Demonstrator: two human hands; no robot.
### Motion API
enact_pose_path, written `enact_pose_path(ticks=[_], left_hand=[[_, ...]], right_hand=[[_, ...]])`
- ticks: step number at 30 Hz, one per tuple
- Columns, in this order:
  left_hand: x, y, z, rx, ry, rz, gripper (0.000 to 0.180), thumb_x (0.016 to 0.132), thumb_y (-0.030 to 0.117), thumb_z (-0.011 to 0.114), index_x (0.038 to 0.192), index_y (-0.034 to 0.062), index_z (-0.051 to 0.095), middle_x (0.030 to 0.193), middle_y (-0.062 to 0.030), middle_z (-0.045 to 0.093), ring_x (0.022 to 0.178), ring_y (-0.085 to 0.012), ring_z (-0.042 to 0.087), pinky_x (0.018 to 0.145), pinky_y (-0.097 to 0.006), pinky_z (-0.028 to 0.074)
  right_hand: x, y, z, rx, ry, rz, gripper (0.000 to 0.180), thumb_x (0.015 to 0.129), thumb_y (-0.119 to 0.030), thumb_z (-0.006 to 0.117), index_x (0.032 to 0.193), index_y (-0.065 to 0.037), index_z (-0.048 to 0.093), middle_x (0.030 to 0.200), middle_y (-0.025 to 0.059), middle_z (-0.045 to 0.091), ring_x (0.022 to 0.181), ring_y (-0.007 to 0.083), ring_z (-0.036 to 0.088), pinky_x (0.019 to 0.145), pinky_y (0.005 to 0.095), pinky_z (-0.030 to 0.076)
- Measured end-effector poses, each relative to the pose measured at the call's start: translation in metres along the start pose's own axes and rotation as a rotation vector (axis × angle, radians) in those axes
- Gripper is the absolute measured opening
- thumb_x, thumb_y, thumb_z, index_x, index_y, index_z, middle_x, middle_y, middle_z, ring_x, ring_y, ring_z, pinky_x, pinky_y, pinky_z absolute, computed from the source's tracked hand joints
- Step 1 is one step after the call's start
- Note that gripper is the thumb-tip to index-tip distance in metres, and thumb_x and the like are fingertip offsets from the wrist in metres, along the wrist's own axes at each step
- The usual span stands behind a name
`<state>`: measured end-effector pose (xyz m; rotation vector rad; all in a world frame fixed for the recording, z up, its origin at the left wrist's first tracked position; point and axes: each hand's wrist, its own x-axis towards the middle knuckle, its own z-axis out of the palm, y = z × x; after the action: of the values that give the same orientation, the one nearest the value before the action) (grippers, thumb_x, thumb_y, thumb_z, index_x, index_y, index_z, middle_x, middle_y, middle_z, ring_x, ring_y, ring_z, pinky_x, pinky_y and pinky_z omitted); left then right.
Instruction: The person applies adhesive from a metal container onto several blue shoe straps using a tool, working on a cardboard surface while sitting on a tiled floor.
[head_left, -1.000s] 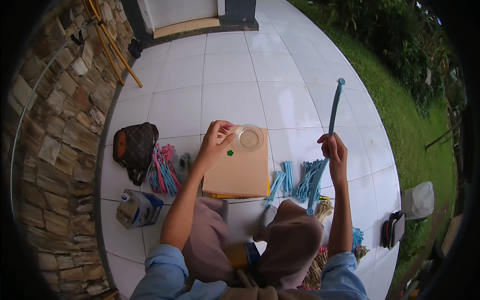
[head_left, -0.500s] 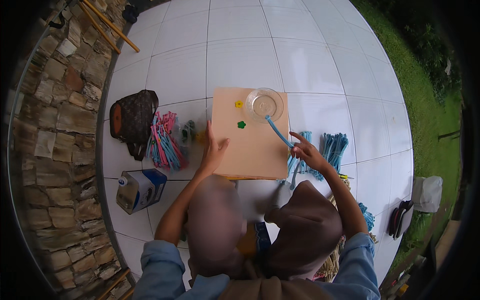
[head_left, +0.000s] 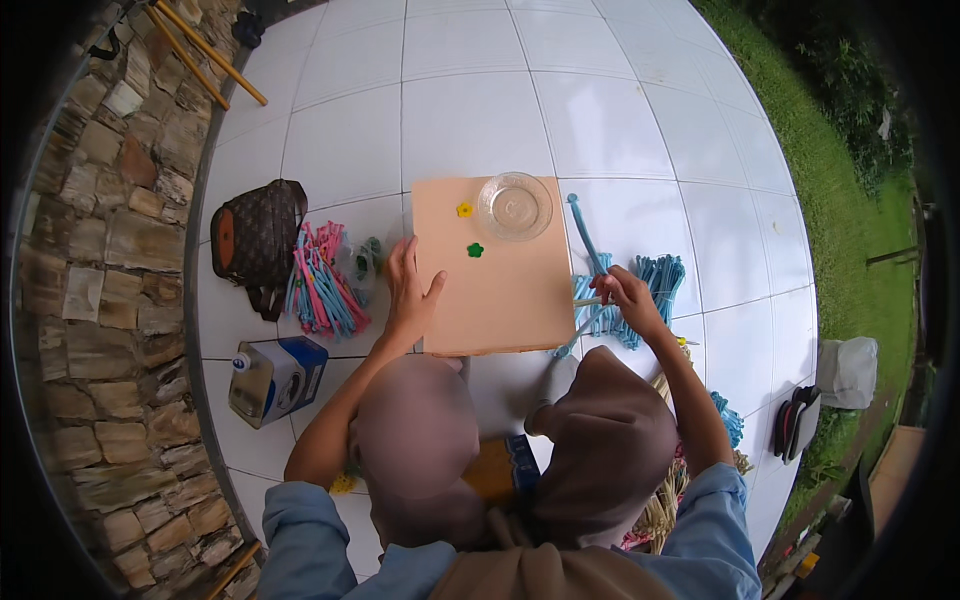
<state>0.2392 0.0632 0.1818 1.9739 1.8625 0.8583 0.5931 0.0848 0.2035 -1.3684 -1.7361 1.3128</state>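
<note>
Fingers of the right hand [head_left: 628, 297] pinch a long blue strip [head_left: 590, 240], which angles up past the right edge of the tan board [head_left: 500, 290] on the white tiles. Left hand [head_left: 410, 295] lies flat on the board's left edge, fingers loosely spread. Clear glass bowl [head_left: 515, 206] sits at the board's top; blue strips [head_left: 655, 280] are piled just beside the right hand.

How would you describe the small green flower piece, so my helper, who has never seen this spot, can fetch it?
Find the flat peach-coloured rectangular board lying on the white tiled floor, in front of the seated person's knees. The small green flower-shaped piece sits on its upper half, just right of the left hand. Its neighbour, a small yellow flower-shaped piece, lies farther up beside the clear round glass bowl.
</note>
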Motion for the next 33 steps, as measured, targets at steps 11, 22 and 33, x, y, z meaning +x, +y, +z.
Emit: enact_pose_path(ticks=[11, 22, 33], left_hand=[[0.030, 0.233, -0.121, -0.939, -0.400, 0.331, 0.061, 0.075, 0.042, 0.071, 0.120, 0.0079, 0.049, 0.073, -0.0028, 0.055, 0.063, -0.0076, 0.054, 0.056, -0.023, 0.045], [0.021, 0.255, -0.134, -0.825, 0.108, 0.544, 0.021, 0.072, -0.001, 0.070, 0.092, 0.0043, 0.066, 0.085, -0.0042, 0.063, 0.077, -0.0157, 0.058, 0.066, -0.026, 0.047], [0.022, 0.231, -0.117, -0.873, 0.109, 0.426, 0.023, 0.079, 0.004, 0.063, 0.103, 0.0037, 0.065, 0.088, -0.0068, 0.060, 0.077, -0.0152, 0.057, 0.069, -0.027, 0.046]], right_hand=[[-0.029, -0.192, -0.022, -0.128, 0.816, -0.304, 0.035, 0.099, -0.024, 0.034, 0.073, -0.003, 0.044, 0.059, 0.0008, 0.041, 0.053, 0.0075, 0.033, 0.048, 0.0240, 0.027], [-0.056, -0.184, -0.014, -0.349, 0.928, -0.572, 0.037, 0.096, -0.031, 0.038, 0.085, 0.000, 0.054, 0.068, 0.0078, 0.050, 0.056, 0.0169, 0.047, 0.050, 0.0272, 0.036], [-0.055, -0.182, -0.011, -0.495, 0.562, -0.595, 0.022, 0.083, -0.015, 0.056, 0.101, -0.005, 0.062, 0.073, 0.0110, 0.050, 0.060, 0.0247, 0.050, 0.055, 0.0334, 0.040]])
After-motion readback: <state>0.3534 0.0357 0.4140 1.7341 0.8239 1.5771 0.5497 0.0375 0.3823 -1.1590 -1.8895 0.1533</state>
